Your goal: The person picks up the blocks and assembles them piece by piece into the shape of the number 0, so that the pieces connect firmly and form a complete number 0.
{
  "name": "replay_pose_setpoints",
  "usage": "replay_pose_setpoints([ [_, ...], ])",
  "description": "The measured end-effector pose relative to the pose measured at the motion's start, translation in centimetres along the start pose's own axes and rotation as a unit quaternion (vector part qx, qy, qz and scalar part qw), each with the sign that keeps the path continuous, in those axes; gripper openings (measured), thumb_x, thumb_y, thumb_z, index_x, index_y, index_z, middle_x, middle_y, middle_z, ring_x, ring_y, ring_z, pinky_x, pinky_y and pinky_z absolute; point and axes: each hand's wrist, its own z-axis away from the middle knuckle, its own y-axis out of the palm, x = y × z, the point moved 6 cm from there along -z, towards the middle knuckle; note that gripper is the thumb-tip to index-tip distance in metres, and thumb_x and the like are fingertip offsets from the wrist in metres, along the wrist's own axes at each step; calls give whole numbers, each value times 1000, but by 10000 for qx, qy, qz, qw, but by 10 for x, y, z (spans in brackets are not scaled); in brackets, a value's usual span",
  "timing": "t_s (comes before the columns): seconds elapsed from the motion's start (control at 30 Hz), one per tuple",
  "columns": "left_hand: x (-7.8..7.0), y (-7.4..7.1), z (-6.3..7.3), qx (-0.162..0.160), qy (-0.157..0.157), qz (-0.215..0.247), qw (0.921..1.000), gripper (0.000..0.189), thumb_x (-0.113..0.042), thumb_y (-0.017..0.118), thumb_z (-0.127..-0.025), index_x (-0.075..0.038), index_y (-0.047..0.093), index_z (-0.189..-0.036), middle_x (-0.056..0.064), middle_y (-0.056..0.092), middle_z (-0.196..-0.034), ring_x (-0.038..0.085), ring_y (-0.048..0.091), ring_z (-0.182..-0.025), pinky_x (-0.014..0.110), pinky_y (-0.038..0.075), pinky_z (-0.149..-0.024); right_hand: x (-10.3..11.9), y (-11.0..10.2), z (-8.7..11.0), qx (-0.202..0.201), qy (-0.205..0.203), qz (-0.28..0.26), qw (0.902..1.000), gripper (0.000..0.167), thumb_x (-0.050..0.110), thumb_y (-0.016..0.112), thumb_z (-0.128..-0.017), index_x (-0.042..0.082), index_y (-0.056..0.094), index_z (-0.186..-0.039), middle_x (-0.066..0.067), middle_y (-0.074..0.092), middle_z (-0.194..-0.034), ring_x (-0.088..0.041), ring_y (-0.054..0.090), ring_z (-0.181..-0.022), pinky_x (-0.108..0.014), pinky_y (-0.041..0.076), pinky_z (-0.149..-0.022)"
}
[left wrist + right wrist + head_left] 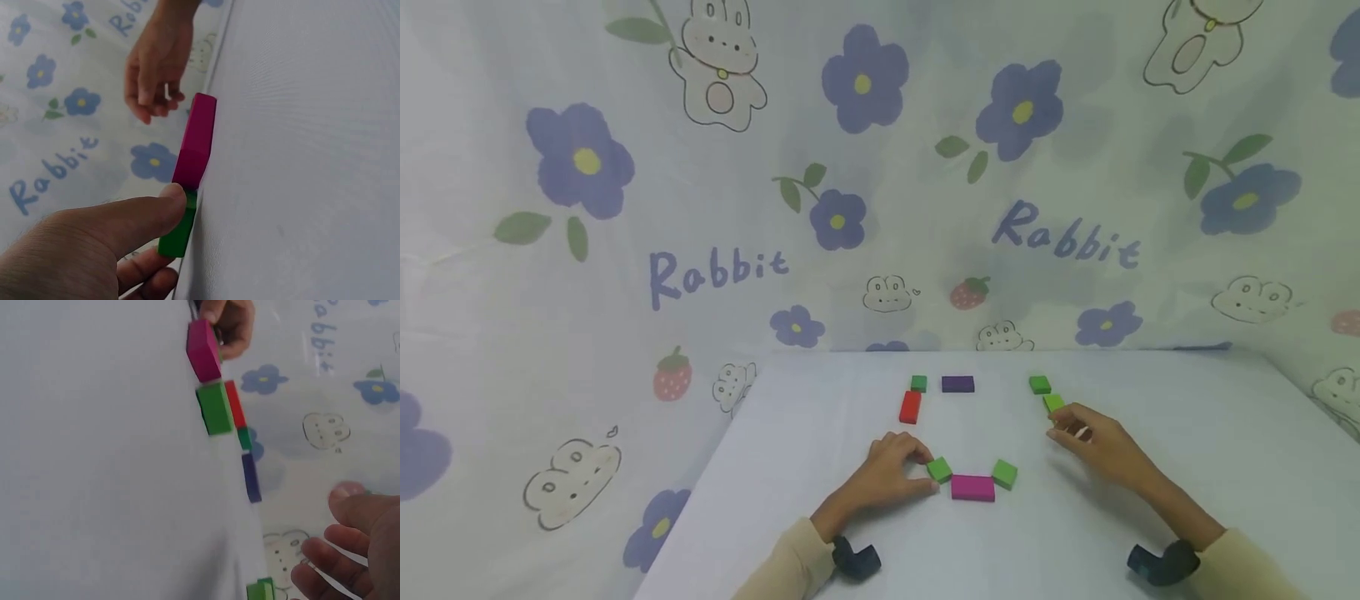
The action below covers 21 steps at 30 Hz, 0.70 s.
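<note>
My left hand (889, 473) pinches a green block (938, 470) between thumb and fingers at the front left of the table; the left wrist view shows the thumb on its near end. That block meets the left corner of a magenta block (973, 489), whose right corner lies by another green block (1004, 474). My right hand (1101, 446) is by a lime-green block (1054, 402), which its fingertips overlap in the head view. In the right wrist view, that hand's fingers (337, 565) are loosely bent with nothing between them.
At the back left lie a red block (910, 407), a small teal-green block (919, 383) and a purple block (958, 384). One more green block (1040, 384) touches the lime-green one. A patterned curtain (925, 183) stands behind the white table (820, 392).
</note>
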Motion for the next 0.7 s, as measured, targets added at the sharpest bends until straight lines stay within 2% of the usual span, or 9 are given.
replay_pose_setpoints([
  [0.13,-2,-2,-1,-22,-10,-56,10000,32,-45,76,-83,-28,64,-107,-17,58,-101,5,47,-103,34,37,-90,-22,-19,-12,-117,32,340,9993,23,16,70,-93,5,67,-114,1,70,-93,-3,60,-84,-21,52,-70],
  [0.23,-3,-5,-2,-64,3,-100,9999,32,-45,76,-83,-28,64,-107,-16,58,-101,6,47,-104,35,37,-91,-39,-29,-22,31,189,520,9985,26,17,68,-95,5,67,-118,-3,71,-98,-11,61,-88,-22,52,-71],
  [0.33,-4,-5,-2,-43,14,-113,9999,32,-45,76,-83,-27,64,-107,-16,58,-102,6,47,-105,35,37,-90,-53,-32,-29,385,311,568,9972,32,20,67,-96,4,65,-123,-7,70,-103,-17,62,-91,-25,51,-72],
  [0.47,-3,-3,-2,-13,-1,-113,9999,32,-47,75,-83,-28,64,-107,-17,58,-102,5,47,-104,33,36,-90,-67,-27,-37,967,354,468,9936,41,26,69,-94,3,63,-128,-9,70,-109,-17,61,-92,-26,50,-70],
  [0.7,-3,0,0,-56,70,-56,9999,35,-48,75,-82,-26,65,-107,-16,59,-102,5,47,-103,34,36,-89,-80,-12,-50,1958,548,227,9788,66,37,74,-89,3,52,-141,-13,64,-122,-24,60,-103,-35,51,-79],
])
